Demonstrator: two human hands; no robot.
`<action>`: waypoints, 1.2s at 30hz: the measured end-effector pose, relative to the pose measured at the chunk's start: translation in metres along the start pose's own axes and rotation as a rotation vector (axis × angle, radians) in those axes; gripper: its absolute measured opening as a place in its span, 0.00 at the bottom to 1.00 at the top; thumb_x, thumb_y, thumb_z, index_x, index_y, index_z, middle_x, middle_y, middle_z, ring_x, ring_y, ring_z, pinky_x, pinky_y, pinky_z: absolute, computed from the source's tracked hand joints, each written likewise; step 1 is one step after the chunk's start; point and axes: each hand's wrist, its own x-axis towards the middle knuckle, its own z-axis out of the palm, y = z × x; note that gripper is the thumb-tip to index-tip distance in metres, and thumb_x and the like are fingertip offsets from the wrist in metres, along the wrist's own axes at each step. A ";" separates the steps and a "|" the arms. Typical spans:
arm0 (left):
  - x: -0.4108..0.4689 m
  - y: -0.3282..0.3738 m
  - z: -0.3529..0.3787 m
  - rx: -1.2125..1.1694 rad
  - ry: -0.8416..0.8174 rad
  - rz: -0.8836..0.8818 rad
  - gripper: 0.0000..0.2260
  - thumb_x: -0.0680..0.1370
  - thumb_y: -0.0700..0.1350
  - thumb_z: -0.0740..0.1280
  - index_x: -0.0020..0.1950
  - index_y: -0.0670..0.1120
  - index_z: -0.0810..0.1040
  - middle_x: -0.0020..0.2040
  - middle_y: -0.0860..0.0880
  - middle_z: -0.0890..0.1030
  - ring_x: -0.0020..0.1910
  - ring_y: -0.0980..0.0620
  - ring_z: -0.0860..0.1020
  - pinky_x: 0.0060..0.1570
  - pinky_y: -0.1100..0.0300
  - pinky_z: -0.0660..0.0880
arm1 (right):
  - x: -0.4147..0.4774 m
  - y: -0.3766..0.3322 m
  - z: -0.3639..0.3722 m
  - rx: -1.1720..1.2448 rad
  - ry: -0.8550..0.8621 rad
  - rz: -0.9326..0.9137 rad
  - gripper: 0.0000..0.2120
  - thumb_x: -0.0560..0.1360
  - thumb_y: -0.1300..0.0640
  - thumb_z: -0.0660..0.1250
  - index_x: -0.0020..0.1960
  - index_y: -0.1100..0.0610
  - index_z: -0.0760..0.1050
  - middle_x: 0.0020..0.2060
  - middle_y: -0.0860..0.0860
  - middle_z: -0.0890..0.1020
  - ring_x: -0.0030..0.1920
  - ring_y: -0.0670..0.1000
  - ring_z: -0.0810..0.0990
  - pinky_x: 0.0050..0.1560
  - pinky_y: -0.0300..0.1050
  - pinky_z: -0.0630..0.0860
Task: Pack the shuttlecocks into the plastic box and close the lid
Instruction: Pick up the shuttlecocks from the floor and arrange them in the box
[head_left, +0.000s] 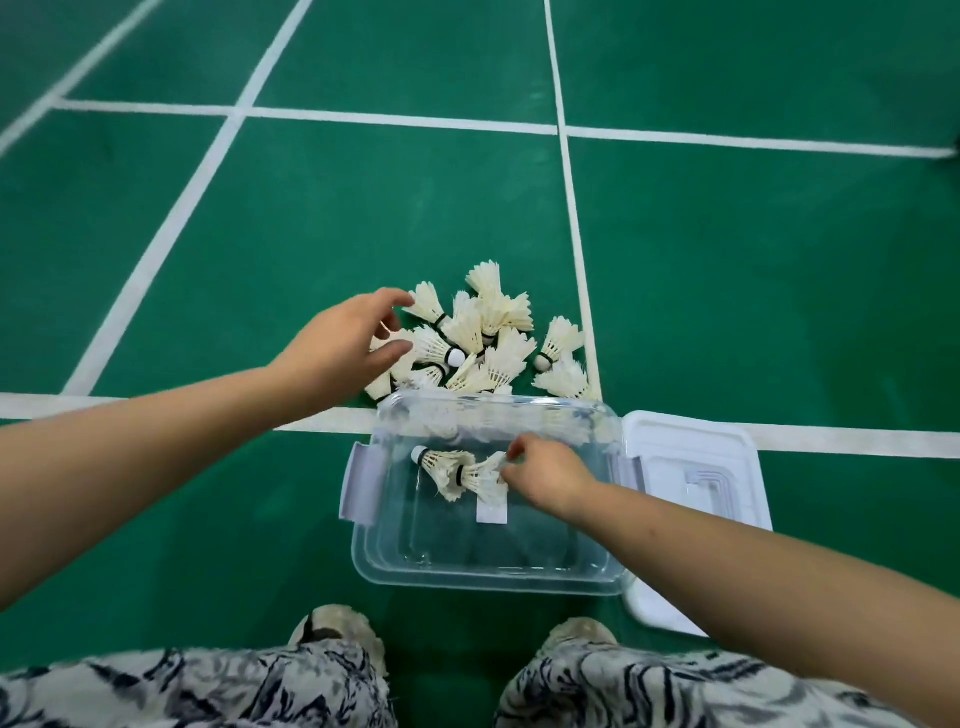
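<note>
A heap of white feather shuttlecocks is lying on the green court floor, just beyond the far wall of a clear plastic box that is sitting open on the floor across a white court line. Two nested shuttlecocks are lying inside the box, cork end pointing left. The right hand is reaching into the box, its fingers pinching the feather skirt of that nested pair. The left hand is hovering at the left edge of the heap, fingers spread and curled around a shuttlecock there without clearly gripping it. The white lid is lying flat, partly under the box's right side. Patterned trousers and two light shoes are showing at the bottom.
</note>
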 end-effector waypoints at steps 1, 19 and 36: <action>0.008 0.000 -0.003 0.018 0.009 0.004 0.19 0.75 0.46 0.65 0.65 0.46 0.68 0.52 0.47 0.77 0.51 0.48 0.76 0.51 0.56 0.70 | 0.000 0.000 -0.002 0.002 0.010 -0.013 0.13 0.75 0.54 0.60 0.57 0.56 0.73 0.51 0.54 0.81 0.47 0.54 0.79 0.49 0.48 0.78; 0.116 -0.007 0.120 0.244 -0.479 -0.069 0.32 0.72 0.55 0.68 0.72 0.56 0.58 0.69 0.42 0.65 0.61 0.43 0.71 0.61 0.52 0.69 | 0.019 0.018 0.008 0.150 -0.062 -0.101 0.14 0.75 0.55 0.58 0.59 0.52 0.73 0.53 0.52 0.82 0.52 0.54 0.79 0.52 0.48 0.77; 0.132 0.000 0.166 0.308 -0.537 -0.088 0.28 0.72 0.50 0.70 0.69 0.50 0.63 0.64 0.44 0.69 0.54 0.44 0.74 0.52 0.53 0.73 | 0.027 0.029 0.006 0.232 -0.118 -0.089 0.13 0.74 0.56 0.59 0.57 0.52 0.74 0.50 0.50 0.81 0.50 0.53 0.78 0.47 0.45 0.75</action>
